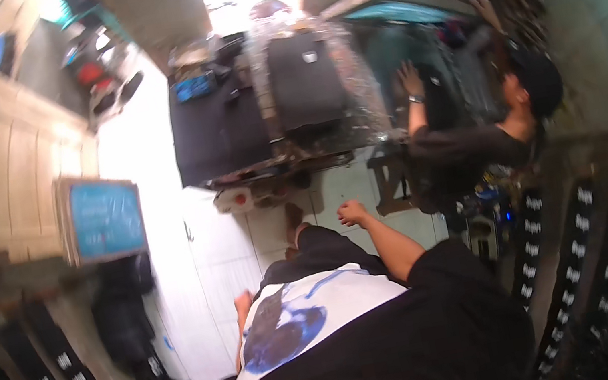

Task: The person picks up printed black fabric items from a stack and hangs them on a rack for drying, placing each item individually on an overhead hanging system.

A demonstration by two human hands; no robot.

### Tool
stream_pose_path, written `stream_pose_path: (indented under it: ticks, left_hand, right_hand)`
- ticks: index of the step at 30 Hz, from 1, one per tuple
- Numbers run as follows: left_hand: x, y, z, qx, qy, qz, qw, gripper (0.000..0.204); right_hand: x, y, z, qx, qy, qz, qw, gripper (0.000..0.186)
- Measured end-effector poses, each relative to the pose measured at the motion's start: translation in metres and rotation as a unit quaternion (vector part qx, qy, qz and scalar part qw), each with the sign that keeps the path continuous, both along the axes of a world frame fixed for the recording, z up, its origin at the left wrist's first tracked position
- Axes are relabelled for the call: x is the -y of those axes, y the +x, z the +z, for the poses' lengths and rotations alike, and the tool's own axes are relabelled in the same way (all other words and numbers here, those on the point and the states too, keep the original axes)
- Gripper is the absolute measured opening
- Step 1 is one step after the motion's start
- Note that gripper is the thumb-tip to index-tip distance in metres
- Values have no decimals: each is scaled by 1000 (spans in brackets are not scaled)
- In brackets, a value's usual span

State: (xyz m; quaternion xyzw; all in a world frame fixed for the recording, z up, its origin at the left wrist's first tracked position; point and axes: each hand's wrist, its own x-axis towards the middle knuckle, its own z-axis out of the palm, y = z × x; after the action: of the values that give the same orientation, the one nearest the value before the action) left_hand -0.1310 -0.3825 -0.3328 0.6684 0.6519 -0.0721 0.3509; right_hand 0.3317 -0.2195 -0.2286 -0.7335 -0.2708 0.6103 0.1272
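Note:
My right hand (352,212) hangs in front of my body with its fingers curled in, and no object shows in it. My left hand (243,302) is low beside my left thigh, small and partly hidden by my shirt, so its fingers do not show clearly. Ahead of both hands, apart from them, stands a worktable. On it lie a dark cloth (217,136) at the left and a flat black fabric piece (306,80) with a small white mark, on crinkled clear plastic (364,90).
At the right, a person in dark clothes (477,155) leans over the table with a hand (410,79) on dark material. A dark stool (392,182) stands near them. A framed blue board (105,217) is on the left. Black printed strips (574,248) hang on both sides.

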Motion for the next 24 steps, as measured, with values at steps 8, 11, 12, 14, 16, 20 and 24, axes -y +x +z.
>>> stream_pose_path:
  ticks: [8,11,12,14,16,20,24]
  left_hand:
    - [-75,-2,48,208,-180,388,879,30]
    - [-111,4,65,307,-178,544,760,33]
    - [-124,4,69,330,-162,566,738,34]
    - [-165,7,83,379,-127,590,702,36]
    - [-207,14,112,393,-101,570,714,38]
    - [-261,41,158,390,-69,519,758,37]
    - [-258,20,130,298,-89,352,883,36]
  right_hand:
    - [-58,-4,-38,42,-21,15,999,17]
    - [-91,-2,-50,21,-8,-6,1000,16]
    - [-101,-4,-33,-6,28,-84,996,15]
    - [-129,-3,-11,-57,63,-212,974,14]
    - [-145,9,-9,-76,58,-288,953,16]
    - [-180,32,-11,-103,109,-471,869,21]
    - [-221,45,-16,-148,171,-540,811,43]
